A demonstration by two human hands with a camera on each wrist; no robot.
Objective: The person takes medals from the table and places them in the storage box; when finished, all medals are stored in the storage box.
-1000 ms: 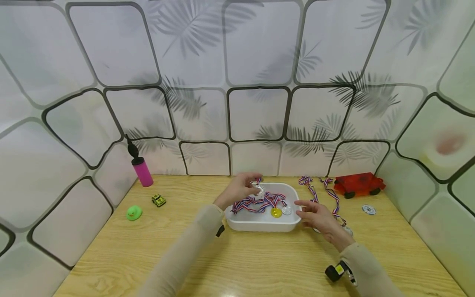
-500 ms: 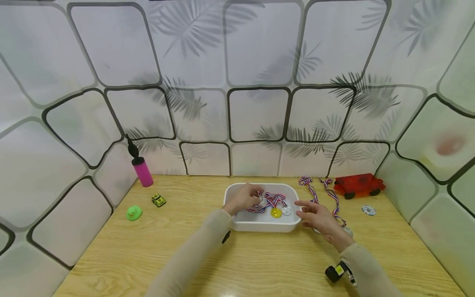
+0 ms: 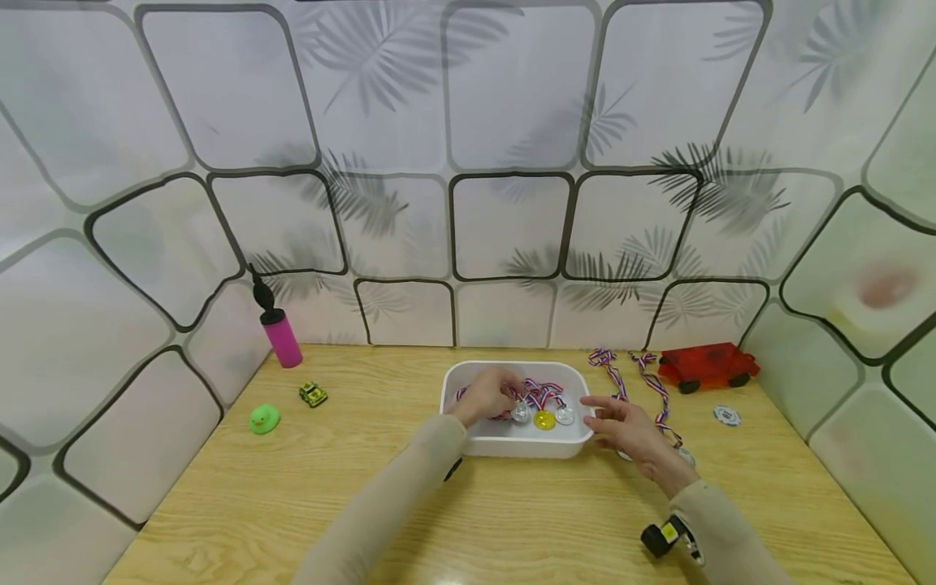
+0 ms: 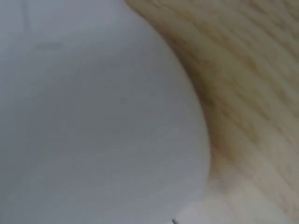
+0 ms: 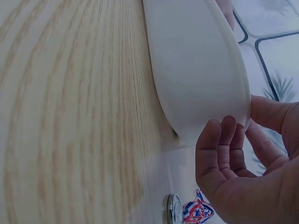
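Left hand (image 3: 488,396) curled around limp, light striped-ribbon medals (image 3: 541,404) inside white tray (image 3: 512,445) near tabletop's rear edge; right hand (image 3: 621,431) relaxed beside tray; best gripped, judging by ribbon softness, at discs.

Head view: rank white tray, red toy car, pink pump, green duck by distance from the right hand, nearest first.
From the right hand:
1. White tray, right beside its fingertips, on the hand's left.
2. Red toy car, back right of the table.
3. Pink pump, back left by the wall.
4. Green duck, far left of the table; pump and duck are close to call.
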